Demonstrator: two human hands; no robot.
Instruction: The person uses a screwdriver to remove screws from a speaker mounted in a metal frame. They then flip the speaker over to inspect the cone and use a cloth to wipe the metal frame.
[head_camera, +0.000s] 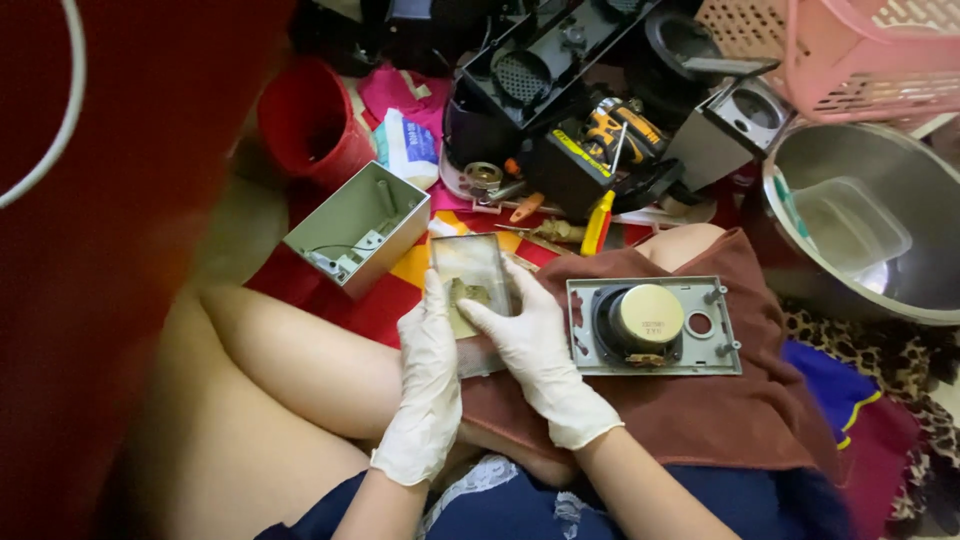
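Observation:
Both my hands wear white gloves. My left hand grips the left edge of a flat rectangular see-through panel that has a brownish part stuck on it. My right hand lies over the panel's right side, fingers pressed on its surface. To the right, a grey speaker plate with a round gold-capped magnet rests on a brown cloth over my knee.
An open grey box with wires lies left of the panel. Behind it stand a red bucket, a black speaker housing, a cordless drill and screwdrivers. A steel bowl and a pink basket sit at right.

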